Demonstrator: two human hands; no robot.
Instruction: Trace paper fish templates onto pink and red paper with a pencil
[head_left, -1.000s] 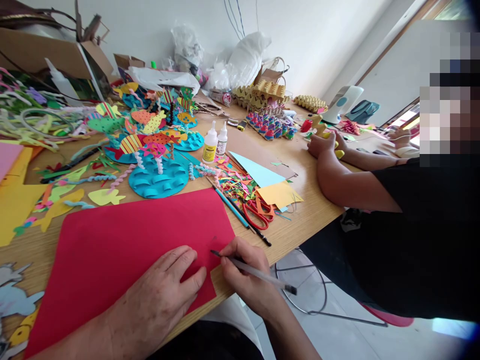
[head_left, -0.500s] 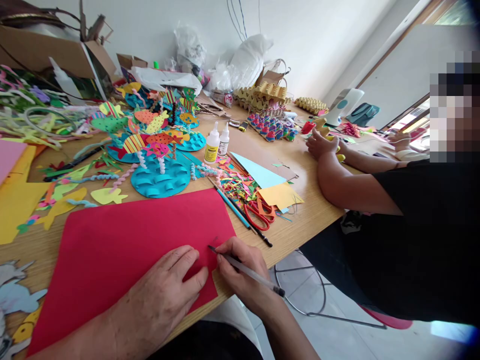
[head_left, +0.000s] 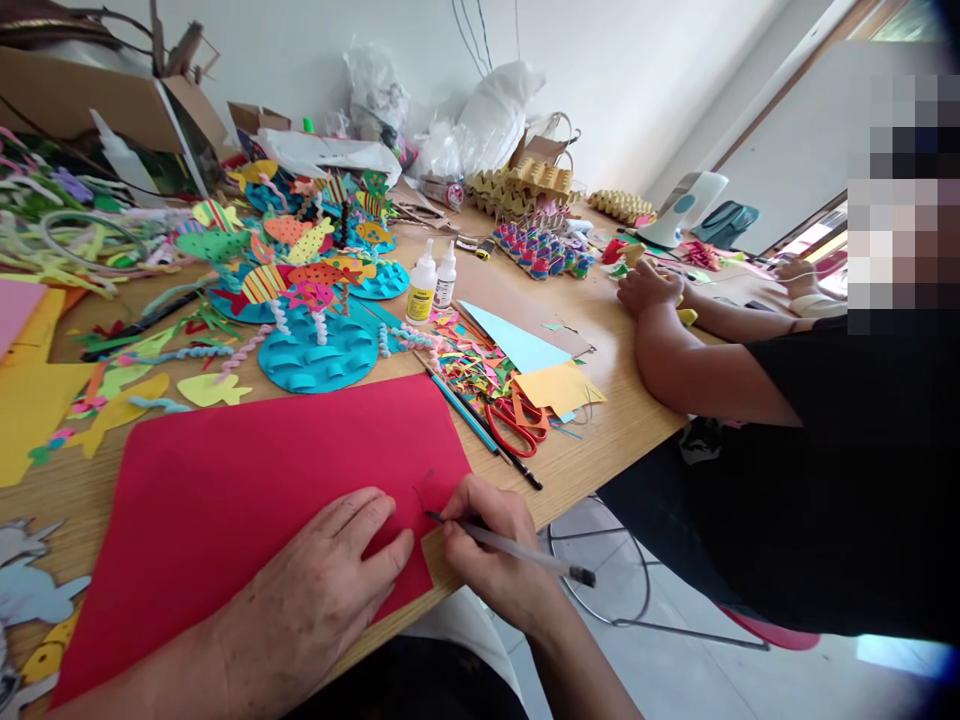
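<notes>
One red sheet [head_left: 270, 475], one clear pen [head_left: 517, 547]

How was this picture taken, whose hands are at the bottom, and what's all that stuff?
There's no robot here, just someone wearing a camera on their head, looking forward and down. Their bare left hand rests on a red sheet. Their right hand holds a pen, its tip near thin dark lines on that sheet. Around it on the table are red-handled scissors, two white bottles, paper fish and colourful paper scraps. The arms farther right belong to somebody else.
</notes>
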